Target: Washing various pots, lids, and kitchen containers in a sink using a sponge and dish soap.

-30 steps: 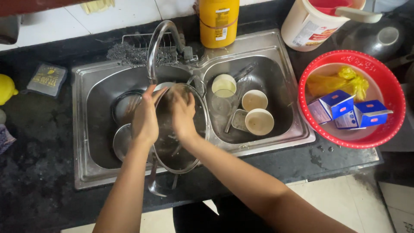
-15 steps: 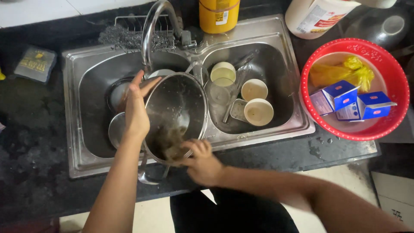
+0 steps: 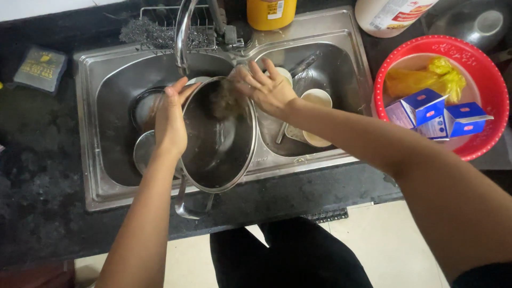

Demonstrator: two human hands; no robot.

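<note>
Head view: I see a steel pot (image 3: 221,154) tilted over the left basin of the sink (image 3: 90,122), its mouth turned up toward me and its near rim resting about on the divider edge. The inside looks dark and wet, with a dull shine down the wall. A looped handle (image 3: 184,205) sticks out toward the near counter (image 3: 42,229).

My left hand (image 3: 169,120) clamps the pot's left rim: the fingers lie close together along the outside, and the thumb hooks over the edge near the top. My right hand (image 3: 265,88) is at the far rim, fingers spread wide, pressing a brownish scrubber (image 3: 224,98) against the inner wall just below the rim. The scrubber is blurred, so I cannot tell its exact shape.

Half a second ago my right hand was down at the near rim, working the lower part of the pot; now it is at the far side, under the tap (image 3: 184,32). The left hand has kept its hold on the left rim.

Under and left of the pot lie a couple of round steel dishes (image 3: 144,109). The right basin holds cups (image 3: 317,98). Far along the sink's back edge sits a wire rack with steel wool (image 3: 154,32), and a yellow bottle (image 3: 271,13). To the right, a red basin (image 3: 482,80) carries blue cartons (image 3: 437,114) and a yellow bag (image 3: 426,77).
</note>
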